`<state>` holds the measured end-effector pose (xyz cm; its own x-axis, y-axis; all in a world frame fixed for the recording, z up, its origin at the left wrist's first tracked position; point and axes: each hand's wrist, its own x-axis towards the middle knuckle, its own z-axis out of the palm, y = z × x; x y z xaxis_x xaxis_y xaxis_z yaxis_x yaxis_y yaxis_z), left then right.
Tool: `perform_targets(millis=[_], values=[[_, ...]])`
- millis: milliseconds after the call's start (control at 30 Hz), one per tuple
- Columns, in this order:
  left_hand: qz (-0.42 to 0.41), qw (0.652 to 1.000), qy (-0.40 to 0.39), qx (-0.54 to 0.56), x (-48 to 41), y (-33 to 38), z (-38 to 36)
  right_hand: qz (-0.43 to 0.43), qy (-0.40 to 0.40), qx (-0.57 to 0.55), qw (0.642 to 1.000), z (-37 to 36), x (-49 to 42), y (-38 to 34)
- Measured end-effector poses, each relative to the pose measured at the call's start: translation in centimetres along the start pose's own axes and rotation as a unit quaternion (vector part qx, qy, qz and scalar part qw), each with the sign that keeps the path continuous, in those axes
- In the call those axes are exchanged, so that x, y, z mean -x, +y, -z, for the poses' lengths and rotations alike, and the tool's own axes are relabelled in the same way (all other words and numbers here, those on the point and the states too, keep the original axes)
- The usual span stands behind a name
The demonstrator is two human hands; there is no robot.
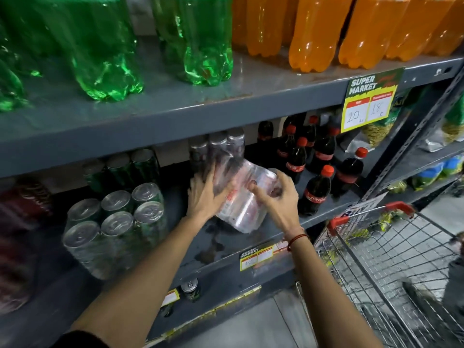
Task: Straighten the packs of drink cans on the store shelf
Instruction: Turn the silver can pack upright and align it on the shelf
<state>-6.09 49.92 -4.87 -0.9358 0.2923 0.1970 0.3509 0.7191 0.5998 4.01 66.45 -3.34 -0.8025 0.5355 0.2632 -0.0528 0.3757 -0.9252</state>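
Observation:
A shrink-wrapped pack of silver and red drink cans (244, 197) lies tilted on the grey middle shelf (221, 243). My left hand (204, 194) presses flat against its left side, and my right hand (272, 197) grips its right end. Behind it another pack of silver cans (217, 149) stands upright under the upper shelf. To the left a wrapped pack of green cans (115, 227) sits at the shelf front, with a second green pack (123, 169) behind it.
Cola bottles with red caps (315, 192) stand just right of the held pack. Green and orange bottles (311, 33) fill the upper shelf. A wire shopping cart (391, 247) with red corners stands at my right. A price tag (369, 99) hangs from the upper shelf edge.

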Motion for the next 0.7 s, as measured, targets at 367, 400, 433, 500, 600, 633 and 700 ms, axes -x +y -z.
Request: perform_targets(millis=[367, 400, 433, 500, 600, 633, 700], values=[[0.064, 0.986, 0.036, 0.152, 9.6, -3.0, -2.9, 0.222, -0.098, 0.081, 0.967, -0.3, 4.3, 1.9], [0.063, 0.985, 0.035, 0.156, 9.7, -2.9, -2.7, 0.221, -0.098, 0.078, 0.967, -0.4, 4.4, 1.7], [0.054, 0.986, 0.036, 0.156, 9.7, -2.8, -2.3, 0.217, -0.098, 0.075, 0.968, -0.4, 4.3, 1.6], [0.034, 0.986, 0.046, 0.158, 9.9, -2.4, -1.6, 0.212, -0.105, 0.073, 0.969, -0.1, 4.2, 1.3], [0.035, 0.968, 0.103, 0.224, 10.7, -0.5, -0.7, 0.172, -0.105, 0.035, 0.979, 1.0, 3.8, 0.6], [0.045, 0.958, 0.127, 0.255, 10.8, 0.7, -0.3, 0.143, -0.099, 0.013, 0.985, 1.3, 3.3, 0.1], [0.1, 0.937, 0.143, 0.303, 10.1, 3.4, 0.3, 0.078, -0.118, -0.02, 0.99, 1.6, 1.5, -1.0]])
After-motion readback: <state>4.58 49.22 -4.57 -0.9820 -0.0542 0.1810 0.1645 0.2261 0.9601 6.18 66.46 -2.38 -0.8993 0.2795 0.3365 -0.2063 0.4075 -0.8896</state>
